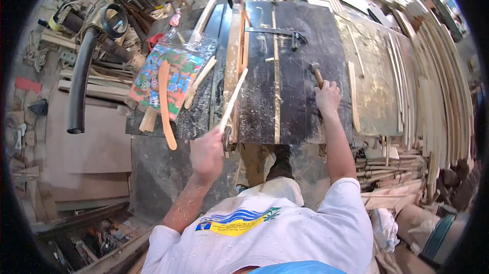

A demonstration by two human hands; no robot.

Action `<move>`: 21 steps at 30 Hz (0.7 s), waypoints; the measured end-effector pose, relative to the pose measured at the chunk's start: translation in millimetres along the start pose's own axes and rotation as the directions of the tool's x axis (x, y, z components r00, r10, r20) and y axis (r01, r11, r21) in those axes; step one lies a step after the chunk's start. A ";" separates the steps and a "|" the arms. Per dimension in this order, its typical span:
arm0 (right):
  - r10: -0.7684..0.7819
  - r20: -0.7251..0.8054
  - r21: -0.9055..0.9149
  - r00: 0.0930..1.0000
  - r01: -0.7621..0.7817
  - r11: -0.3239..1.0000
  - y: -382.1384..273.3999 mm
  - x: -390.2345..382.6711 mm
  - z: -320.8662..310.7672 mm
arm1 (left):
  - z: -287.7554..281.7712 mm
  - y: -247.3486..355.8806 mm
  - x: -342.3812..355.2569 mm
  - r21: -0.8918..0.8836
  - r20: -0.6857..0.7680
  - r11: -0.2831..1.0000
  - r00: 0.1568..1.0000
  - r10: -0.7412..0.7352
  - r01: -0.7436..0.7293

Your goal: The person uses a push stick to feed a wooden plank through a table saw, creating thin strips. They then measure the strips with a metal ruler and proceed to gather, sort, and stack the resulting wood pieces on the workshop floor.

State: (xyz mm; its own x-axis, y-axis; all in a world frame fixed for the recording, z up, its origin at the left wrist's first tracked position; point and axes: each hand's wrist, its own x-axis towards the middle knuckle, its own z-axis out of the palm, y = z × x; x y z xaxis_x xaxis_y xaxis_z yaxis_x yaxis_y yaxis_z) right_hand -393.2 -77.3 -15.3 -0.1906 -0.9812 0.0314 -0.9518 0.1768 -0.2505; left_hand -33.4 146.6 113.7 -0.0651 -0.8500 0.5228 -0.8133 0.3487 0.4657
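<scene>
My left hand point(207, 154), slightly blurred, is closed round the near end of a slim pale wooden strip point(235, 98). The strip slants up and away, its far tip beside the upright wooden board point(233, 45) along the bench. My right hand point(328, 98) grips the handle of a hammer point(319, 76) over the right part of the dark workbench point(298, 106). The hammer's small metal head points away from me. To the left, a curved orange-brown wooden piece point(164, 101) lies across a colourful printed sheet point(178, 73) and sticks out past the near edge.
A bar clamp point(277, 31) lies across the far bench, and a narrow wooden strip point(276, 90) runs along its middle. A black hose point(81, 80) hangs at left. Long boards point(443, 80) stand stacked at right. Sawdust and scraps are scattered about.
</scene>
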 end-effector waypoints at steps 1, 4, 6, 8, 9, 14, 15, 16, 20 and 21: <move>0.026 0.023 0.069 0.999 -0.028 0.997 -0.7 18.1 1.5 | -9.9 5.1 9.8 -0.108 -0.105 0.991 0.991 -0.087 0.076; 0.050 0.031 0.309 0.998 -0.057 0.950 -15.1 69.9 0.6 | -42.9 14.8 35.6 -0.383 -0.374 0.896 0.848 -0.375 0.227; -0.042 0.033 0.290 0.999 0.030 0.957 -32.2 112.5 -7.3 | -63.7 13.8 49.1 -0.474 -0.482 0.846 0.731 -0.482 0.245; -0.195 -0.005 0.241 0.981 0.190 0.952 -61.4 155.1 -8.2 | -81.4 16.3 53.0 -0.483 -0.575 0.857 0.673 -0.466 0.181; -0.224 0.029 0.235 0.974 0.211 0.949 -74.7 174.4 -7.7 | -84.4 19.4 52.1 -0.454 -0.611 0.866 0.634 -0.474 0.210; -0.475 0.139 0.122 0.869 0.461 0.879 -123.0 244.3 8.9 | -80.6 37.5 31.7 -0.465 -0.655 0.848 0.545 -0.523 0.255; -0.455 0.226 0.060 0.861 0.454 0.889 -125.1 250.4 12.0 | -77.4 38.6 27.5 -0.476 -0.642 0.834 0.537 -0.547 0.280; -0.484 0.228 0.053 0.845 0.486 0.873 -126.7 254.1 15.3 | -75.1 37.8 23.2 -0.515 -0.618 0.814 0.542 -0.570 0.268; -0.546 0.243 0.023 0.802 0.558 0.829 -109.1 237.1 22.1 | -52.1 7.1 10.4 -0.508 -0.602 0.810 0.551 -0.578 0.295; -0.562 0.221 0.042 0.797 0.568 0.822 -101.1 225.9 21.4 | -44.3 -7.2 7.0 -0.495 -0.591 0.810 0.561 -0.580 0.315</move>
State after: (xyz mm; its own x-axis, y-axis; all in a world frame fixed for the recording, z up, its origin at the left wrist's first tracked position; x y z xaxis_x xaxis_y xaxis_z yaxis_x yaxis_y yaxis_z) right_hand -334.8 -318.5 -3.6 0.4361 -0.8986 -0.0480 -0.8806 -0.4152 -0.2282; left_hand -2.4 155.7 145.6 0.7766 -0.4454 0.4455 -0.3930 0.2100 0.8952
